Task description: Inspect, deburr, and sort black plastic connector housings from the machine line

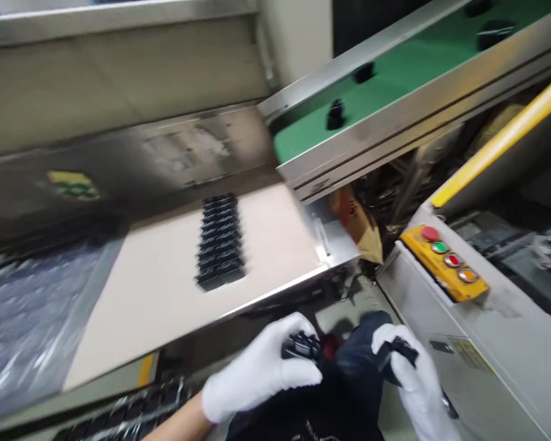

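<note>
Left hand (273, 361) is holding a black piece (300, 346), right hand (420, 376) another black piece (387, 360), both grips closed round them, probably for steadiness.

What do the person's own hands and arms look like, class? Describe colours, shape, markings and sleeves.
The left hand and right hand both wear plain white, full-fingered gloves. The left glove ends at the wrist, with the forearm bare where it shows. The right glove runs to the picture's lower edge, so no sleeve is visible there. No markings or cables show on either.
</note>
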The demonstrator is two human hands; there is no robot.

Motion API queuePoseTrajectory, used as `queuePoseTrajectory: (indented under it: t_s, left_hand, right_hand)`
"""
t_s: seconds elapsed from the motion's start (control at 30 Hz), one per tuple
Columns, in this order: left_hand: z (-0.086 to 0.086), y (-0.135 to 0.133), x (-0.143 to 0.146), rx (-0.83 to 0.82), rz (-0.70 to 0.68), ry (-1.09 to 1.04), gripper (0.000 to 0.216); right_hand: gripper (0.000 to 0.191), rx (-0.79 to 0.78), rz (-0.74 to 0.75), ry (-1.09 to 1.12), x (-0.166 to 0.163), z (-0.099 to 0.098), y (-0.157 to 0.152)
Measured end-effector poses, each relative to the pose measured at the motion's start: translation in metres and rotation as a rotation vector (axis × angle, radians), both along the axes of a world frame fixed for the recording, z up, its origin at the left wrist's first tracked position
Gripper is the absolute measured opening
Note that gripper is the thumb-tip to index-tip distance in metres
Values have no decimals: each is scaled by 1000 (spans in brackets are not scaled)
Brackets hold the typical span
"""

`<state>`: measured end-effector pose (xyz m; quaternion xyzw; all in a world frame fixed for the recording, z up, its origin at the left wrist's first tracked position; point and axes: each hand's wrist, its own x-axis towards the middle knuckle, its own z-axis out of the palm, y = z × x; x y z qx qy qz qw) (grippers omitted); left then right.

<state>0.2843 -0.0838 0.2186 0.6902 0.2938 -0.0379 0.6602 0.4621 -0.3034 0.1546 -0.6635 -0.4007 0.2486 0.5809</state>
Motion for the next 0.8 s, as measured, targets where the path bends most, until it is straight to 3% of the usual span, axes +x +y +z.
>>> queuePoseTrajectory:
  t_s: [0.1, 0.2, 0.27, 0.37, 0.43, 0.5, 0.63, 0.73, 0.8]
  left_hand:
    - [14, 62, -100, 270, 221, -41, 23]
    - [16, 143, -178, 547, 369, -72, 26]
    - [7, 205, -218, 700, 443, -73, 33]
    - [-21, 290, -251, 792, 511, -51, 43]
    - [-41, 332, -257, 797, 550, -12, 48]
    - [-57, 359, -257, 788, 568, 31, 53]
    - [-75, 381, -258, 718, 470, 79, 68]
    - [-75, 378, -264, 711, 398, 103, 69]
    - [-71, 360, -264, 802, 444, 86, 68]
  right_hand:
    - [36, -48, 101, 129, -66, -8, 69]
    - [31, -94, 320, -26, -115, 20, 166]
    - [30, -38, 412, -239, -144, 42, 246]
    - [31, 15, 508, -559, -178, 61, 373]
    - [32, -147, 555, -699, -192, 60, 444]
    - [29, -291, 595, -801, -200, 54, 493]
    - [20, -409, 680, -902, -210, 39, 533]
    - [25, -440, 710, -967, -209, 40, 531]
    - [37, -412, 692, -1002, -198, 46, 515]
